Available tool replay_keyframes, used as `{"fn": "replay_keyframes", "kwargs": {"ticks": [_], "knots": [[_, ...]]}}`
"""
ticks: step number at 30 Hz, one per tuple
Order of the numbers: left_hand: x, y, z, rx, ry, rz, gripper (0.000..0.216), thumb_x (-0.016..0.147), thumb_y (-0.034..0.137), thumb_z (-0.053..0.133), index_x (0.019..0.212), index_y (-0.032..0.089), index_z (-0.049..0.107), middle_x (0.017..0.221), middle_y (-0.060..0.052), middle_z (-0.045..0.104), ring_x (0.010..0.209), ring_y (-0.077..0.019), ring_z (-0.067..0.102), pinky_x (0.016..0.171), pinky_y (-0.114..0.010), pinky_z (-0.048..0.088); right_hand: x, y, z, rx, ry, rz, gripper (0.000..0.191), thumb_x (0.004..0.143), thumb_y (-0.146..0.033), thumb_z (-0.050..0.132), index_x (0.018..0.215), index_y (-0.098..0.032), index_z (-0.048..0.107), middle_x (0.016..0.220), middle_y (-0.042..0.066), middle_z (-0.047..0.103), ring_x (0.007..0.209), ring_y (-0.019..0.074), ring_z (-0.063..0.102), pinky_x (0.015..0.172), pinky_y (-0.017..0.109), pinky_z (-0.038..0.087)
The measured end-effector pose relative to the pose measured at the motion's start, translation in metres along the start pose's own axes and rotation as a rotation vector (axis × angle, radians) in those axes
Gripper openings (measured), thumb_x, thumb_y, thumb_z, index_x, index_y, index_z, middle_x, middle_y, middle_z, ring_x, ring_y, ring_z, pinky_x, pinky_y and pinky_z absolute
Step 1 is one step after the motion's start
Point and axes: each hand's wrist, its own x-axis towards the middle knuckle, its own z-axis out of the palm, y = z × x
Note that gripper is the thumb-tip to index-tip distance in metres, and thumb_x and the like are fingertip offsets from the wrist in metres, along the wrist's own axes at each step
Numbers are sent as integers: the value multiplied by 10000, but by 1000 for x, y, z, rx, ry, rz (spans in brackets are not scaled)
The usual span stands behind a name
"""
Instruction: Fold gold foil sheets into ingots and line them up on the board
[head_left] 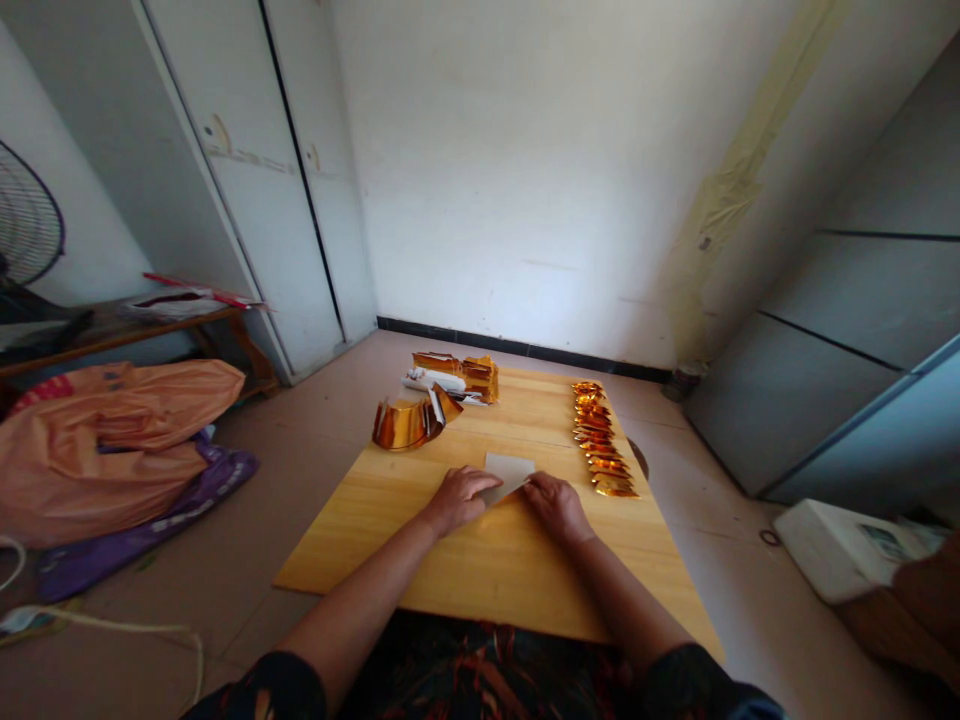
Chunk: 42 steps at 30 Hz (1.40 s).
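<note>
A small pale sheet of paper (511, 473) lies on the wooden table in front of me, its near right edge seeming slightly lifted or folded. My left hand (459, 502) holds the sheet's left side, fingers curled over it. At the right corner, my right hand (556, 508) has its fingers closed on the paper's edge. To the right runs a row of folded shiny gold foil pieces (600, 440), overlapping one another. On the far left of the table stands a curved stack of gold foil sheets (405, 425).
Behind the curved stack lie more gold foil bundles (480, 378) and a white wrapped roll (435, 381). The wooden table (360, 530) ends close to my lap. Orange fabric or bag (112, 430) and a purple bag (150, 510) lie on the floor at left; a white box (840, 545) stands right.
</note>
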Motion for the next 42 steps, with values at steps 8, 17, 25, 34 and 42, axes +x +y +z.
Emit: {"fn": "replay_keyframes", "kwargs": {"ticks": [8, 17, 25, 34, 42], "knots": [[15, 15, 1, -186, 239, -266, 526, 852, 377, 460, 1363, 260, 418, 1067, -33, 675, 966, -203, 618, 904, -308, 422, 21, -17, 15, -119, 132, 375, 239, 915, -302, 359, 831, -217, 565, 690, -5, 642, 633, 130, 592, 556, 201, 348], [29, 24, 18, 154, 315, -404, 665, 816, 300, 533, 1424, 235, 272, 826, -20, 677, 827, -196, 630, 795, -281, 410, 26, -22, 26, -474, 62, 431, 225, 915, -244, 438, 1131, -189, 464, 798, 69, 692, 740, 182, 665, 613, 235, 403], [27, 24, 22, 376, 222, -316, 325, 835, 237, 511, 1153, 246, 580, 1069, -64, 673, 982, -217, 586, 866, -329, 377, 32, -17, 26, -524, -31, 381, 105, 896, -240, 478, 986, -201, 514, 859, 48, 686, 779, 163, 662, 607, 219, 396], [26, 26, 23, 412, 208, -303, 245, 856, 255, 500, 1069, 236, 617, 1018, -77, 673, 967, -230, 581, 851, -355, 357, 32, -15, 25, -578, -43, 341, 124, 920, -240, 434, 926, -194, 548, 833, 45, 672, 753, 159, 653, 584, 224, 382], [25, 35, 22, 551, 174, -316, 230, 881, 260, 444, 990, 212, 641, 954, -88, 663, 935, -229, 579, 819, -360, 360, 32, -16, 25, -595, -70, 338, 97, 885, -253, 527, 941, -182, 562, 845, 56, 669, 758, 159, 649, 583, 219, 379]]}}
